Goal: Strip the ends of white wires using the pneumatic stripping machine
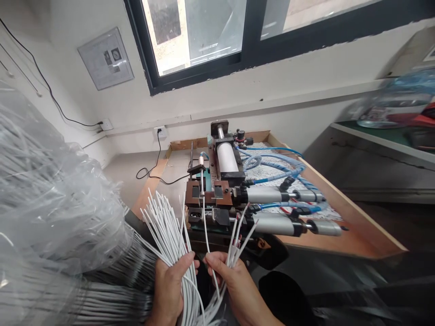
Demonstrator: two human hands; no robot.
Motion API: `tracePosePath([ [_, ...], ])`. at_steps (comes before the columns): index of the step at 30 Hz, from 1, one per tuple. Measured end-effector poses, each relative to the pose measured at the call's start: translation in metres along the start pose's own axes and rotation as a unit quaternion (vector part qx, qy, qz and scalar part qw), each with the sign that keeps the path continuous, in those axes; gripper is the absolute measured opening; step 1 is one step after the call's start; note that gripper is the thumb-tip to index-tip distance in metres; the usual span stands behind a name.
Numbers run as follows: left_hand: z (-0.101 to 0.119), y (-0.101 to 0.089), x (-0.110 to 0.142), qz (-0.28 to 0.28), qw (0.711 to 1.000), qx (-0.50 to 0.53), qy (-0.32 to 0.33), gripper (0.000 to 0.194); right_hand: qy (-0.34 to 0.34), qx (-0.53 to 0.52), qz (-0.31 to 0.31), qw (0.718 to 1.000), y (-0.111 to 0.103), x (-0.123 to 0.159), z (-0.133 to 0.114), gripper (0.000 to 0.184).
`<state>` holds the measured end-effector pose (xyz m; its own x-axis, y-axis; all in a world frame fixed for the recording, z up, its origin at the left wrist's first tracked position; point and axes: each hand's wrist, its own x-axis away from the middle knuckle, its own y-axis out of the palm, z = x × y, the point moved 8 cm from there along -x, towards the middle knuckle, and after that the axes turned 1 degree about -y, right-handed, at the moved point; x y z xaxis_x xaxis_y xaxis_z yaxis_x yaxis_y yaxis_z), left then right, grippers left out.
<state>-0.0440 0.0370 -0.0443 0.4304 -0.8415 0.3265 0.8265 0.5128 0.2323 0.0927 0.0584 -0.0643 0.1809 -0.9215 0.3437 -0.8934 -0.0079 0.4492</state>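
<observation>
A thick bundle of white cables [166, 231] fans upward out of my left hand [173, 285], whose fingers are closed round it. My right hand [234, 283] pinches one single white cable [205, 226] between thumb and finger. That cable's upper end reaches the jaws of a pneumatic machine [222, 192]; whether it is gripped there I cannot tell. Several more white cables [242, 240] stick up from the same right hand, with small reddish parts near some ends. Both hands are close together, just in front of the machine, and the cables' lower lengths hang between them.
Plastic-wrapped bundles of cable [61, 194] are piled at the left. A shallow wooden tray [353, 231] surrounds the machine, with blue air hoses [282, 167] and white scraps inside. A shelf [384, 142] at the right bears a clear bottle-like container. A black power cord [159, 176] crosses the table.
</observation>
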Motion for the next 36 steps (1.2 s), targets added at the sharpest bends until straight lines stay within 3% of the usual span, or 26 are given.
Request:
tracePosePath([
  [4,0.001,0.003,0.002,-0.015,1.0,0.006,0.01,0.019,0.021,-0.037,-0.01,0.999,0.006,-0.004,-0.003,0.026],
  [8,0.003,0.009,0.006,-0.041,0.999,-0.001,0.012,0.016,0.047,-0.058,-0.086,0.994,0.025,-0.007,-0.005,0.025],
  [10,0.004,0.015,0.009,-0.074,0.997,-0.001,0.018,0.016,0.026,-0.042,-0.102,0.994,0.03,-0.007,-0.009,0.025],
  [14,0.006,0.019,0.009,-0.106,0.993,0.021,0.039,0.013,-0.077,0.02,-0.031,0.996,0.018,-0.002,-0.022,0.024],
  [18,0.002,0.008,0.004,-0.045,0.999,0.004,0.011,0.014,-0.118,0.037,0.007,0.992,0.007,0.002,-0.023,0.023],
  [21,0.002,0.004,0.001,-0.012,1.0,0.008,-0.001,0.019,-0.088,0.009,0.035,0.995,0.001,-0.004,-0.017,0.022],
  [28,0.004,0.006,-0.003,-0.011,1.0,0.01,-0.005,0.019,-0.044,-0.041,0.036,0.998,0.002,-0.02,-0.014,0.019],
  [34,0.006,0.015,-0.001,-0.047,0.999,0.001,0.004,0.013,0.053,-0.1,-0.08,0.99,0.03,-0.02,-0.01,0.022],
  [36,0.007,0.018,0.001,-0.069,0.997,0.008,0.014,0.01,0.06,-0.107,-0.087,0.989,0.035,-0.017,-0.011,0.025],
])
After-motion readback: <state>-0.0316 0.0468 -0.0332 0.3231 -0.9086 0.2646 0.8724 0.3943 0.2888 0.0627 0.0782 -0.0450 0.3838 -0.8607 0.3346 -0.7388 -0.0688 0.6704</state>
